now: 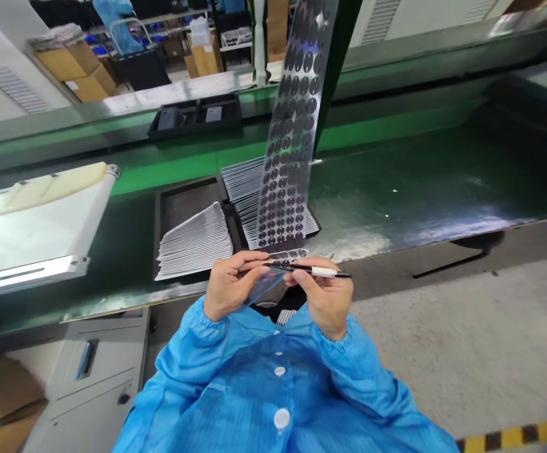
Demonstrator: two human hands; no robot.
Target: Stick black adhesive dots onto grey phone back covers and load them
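Close in front of my chest, my left hand [233, 283] is closed, pinching a thin glossy panel with a white edge [296, 253]. A bluish clear film [264, 288] slants down beneath its fingers. My right hand [327, 294] grips a slim black-and-white pen-like tool [323, 272], held almost level, its tip pointing left towards my left fingertips. Where the tip touches is too small to make out. Just beyond my hands hangs a long clear strip [285, 163] carrying rows of round black stickers, its lower end near the panel.
A black tray [172, 198] holds a fanned row of thin white-edged panels [195, 242]; more panels [245, 195] stand partly behind the strip. Left on the green bench [362, 207] is a white machine [41, 233]. Another black tray [192, 116] lies farther back.
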